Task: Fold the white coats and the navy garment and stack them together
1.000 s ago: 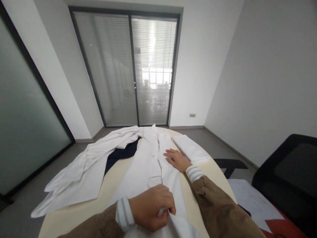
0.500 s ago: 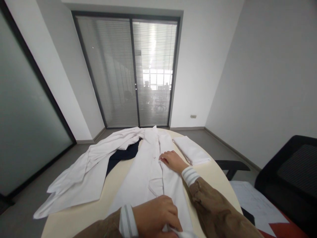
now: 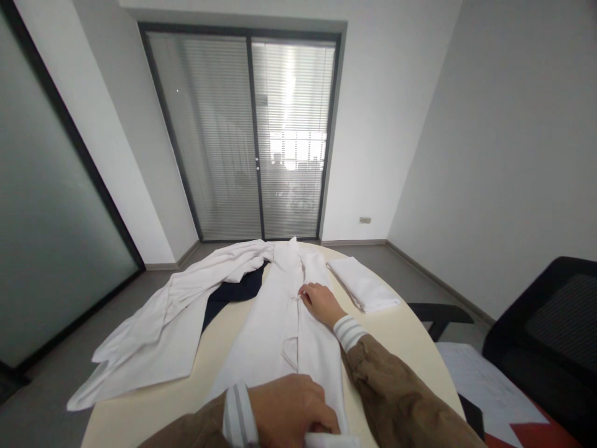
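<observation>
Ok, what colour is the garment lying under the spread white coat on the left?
Dark navy, nearly black, seen best in the head view.

A white shirt (image 3: 284, 330) lies lengthwise on the round bench (image 3: 410, 336). The right hand (image 3: 319, 303) rests flat on its placket, while the left hand (image 3: 291, 414) pinches the near hem. A folded white cloth (image 3: 364, 285) lies to the right.

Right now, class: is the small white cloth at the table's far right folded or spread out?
Folded. The small white cloth lies as a compact, straight-edged rectangle on the table, apart from the right hand.
</observation>
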`<state>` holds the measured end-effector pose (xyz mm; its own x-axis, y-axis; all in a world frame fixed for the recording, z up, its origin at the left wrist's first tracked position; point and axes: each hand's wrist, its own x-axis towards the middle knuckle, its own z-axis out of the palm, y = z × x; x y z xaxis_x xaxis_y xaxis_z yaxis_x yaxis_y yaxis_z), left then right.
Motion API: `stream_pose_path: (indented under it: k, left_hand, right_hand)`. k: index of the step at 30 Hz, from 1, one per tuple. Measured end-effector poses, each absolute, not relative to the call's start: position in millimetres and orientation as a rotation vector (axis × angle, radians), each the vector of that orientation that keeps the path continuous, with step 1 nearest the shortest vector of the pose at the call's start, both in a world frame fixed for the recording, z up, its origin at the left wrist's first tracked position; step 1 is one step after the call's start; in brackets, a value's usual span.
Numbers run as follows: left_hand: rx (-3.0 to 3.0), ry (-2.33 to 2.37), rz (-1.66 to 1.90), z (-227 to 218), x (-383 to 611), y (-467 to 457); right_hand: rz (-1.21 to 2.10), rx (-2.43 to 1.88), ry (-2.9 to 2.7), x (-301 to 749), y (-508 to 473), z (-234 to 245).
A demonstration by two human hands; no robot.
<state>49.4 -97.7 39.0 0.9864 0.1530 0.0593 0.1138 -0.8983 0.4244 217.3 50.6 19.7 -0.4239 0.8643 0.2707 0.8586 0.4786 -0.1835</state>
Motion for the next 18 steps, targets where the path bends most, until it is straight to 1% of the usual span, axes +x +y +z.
stream_pose_path:
  k: [5,10,14,18]
  left_hand:
    - [2.319,0.042,0.119,36.3,47.2,-97.0]
    - [2.020,-0.036,-0.193,42.1,29.9,-88.9]
    - [1.919,0.007,-0.375,53.5,17.3,-84.3]
    - [2.037,0.178,-0.538,54.4,21.1,-90.7]
  right_hand:
    - [0.011,-1.462,-2.401,219.6,49.6,19.4]
    - [-0.039,-1.511,-2.327,217.9,47.8,23.7]
    - [-0.014,-1.458,-2.259,217.9,47.6,24.8]
    - [0.091,-1.298,-2.360,219.5,47.8,18.6]
